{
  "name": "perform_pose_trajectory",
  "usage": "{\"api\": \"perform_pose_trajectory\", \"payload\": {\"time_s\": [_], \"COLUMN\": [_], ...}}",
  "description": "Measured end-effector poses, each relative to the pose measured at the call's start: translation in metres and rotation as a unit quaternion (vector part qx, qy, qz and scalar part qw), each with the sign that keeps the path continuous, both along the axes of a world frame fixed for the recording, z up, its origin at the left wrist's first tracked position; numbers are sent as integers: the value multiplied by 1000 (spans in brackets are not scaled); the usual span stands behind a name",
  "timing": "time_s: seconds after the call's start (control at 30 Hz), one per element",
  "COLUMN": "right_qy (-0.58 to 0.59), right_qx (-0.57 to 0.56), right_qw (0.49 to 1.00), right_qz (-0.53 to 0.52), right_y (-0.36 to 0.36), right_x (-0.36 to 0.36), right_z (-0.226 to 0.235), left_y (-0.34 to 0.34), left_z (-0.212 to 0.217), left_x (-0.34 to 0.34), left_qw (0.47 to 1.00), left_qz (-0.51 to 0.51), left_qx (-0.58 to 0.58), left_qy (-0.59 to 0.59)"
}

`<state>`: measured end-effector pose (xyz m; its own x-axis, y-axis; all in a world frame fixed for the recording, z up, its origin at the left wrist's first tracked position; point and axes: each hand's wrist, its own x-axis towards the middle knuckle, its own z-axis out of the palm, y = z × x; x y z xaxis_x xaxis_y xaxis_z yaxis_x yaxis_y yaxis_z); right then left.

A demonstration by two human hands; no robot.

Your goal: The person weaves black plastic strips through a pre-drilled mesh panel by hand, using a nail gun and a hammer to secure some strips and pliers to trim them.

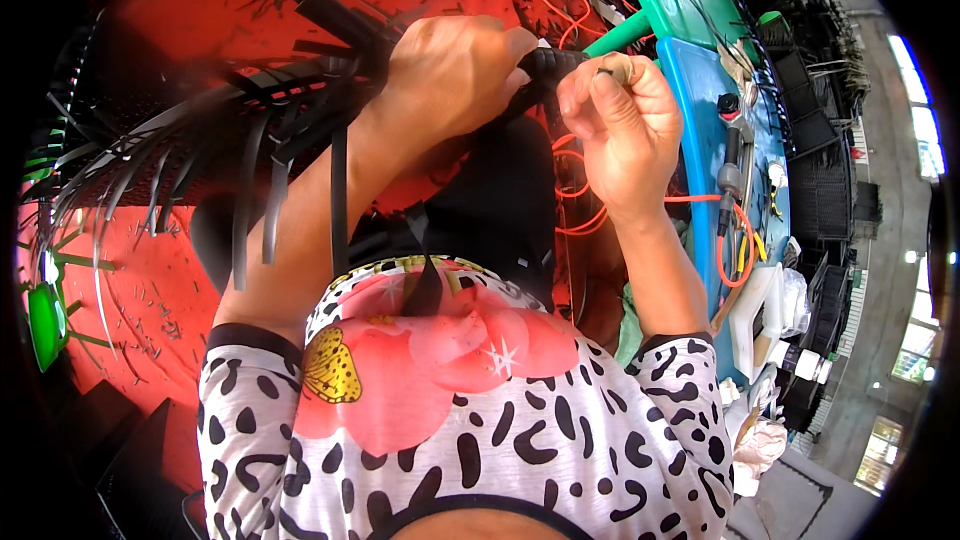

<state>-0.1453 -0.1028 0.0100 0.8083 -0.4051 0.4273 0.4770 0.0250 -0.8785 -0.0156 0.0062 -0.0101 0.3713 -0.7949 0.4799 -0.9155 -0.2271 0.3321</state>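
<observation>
floor: red mat on the left, littered with tiny black offcuts
bundle: black strips, centre-left, fanning out toward the left edge
left hand: left hand at top centre, wrapped tight round the bundle's neck
right hand: right hand just beside it, pinching a small bit at the fingertips, can't tell what
bench: blue table on the right, orange cable lying there

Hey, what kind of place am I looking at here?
Probably a small assembly workshop. Both hands work a black cable bundle, black offcuts litter the red floor, and a blue bench holds tools and an orange wire.
</observation>
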Motion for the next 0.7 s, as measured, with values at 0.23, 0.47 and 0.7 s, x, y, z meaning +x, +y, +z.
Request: {"api": "perform_pose_trajectory", "payload": {"time_s": [0.23,0.47,0.7], "right_qy": [86,262,274], "right_qx": [-60,-67,-269], "right_qw": [994,962,923], "right_qz": [-12,14,12], "right_y": [-2,-38,-60], "right_x": [6,67,107], "right_z": [23,39,0], "left_y": [5,1,2], "left_z": [-6,-2,-5], "left_x": [-12,-18,-14], "left_qw": [997,997,995], "left_qz": [29,29,29], "left_qx": [-40,-52,-74], "left_qy": [-51,-48,-53]}}
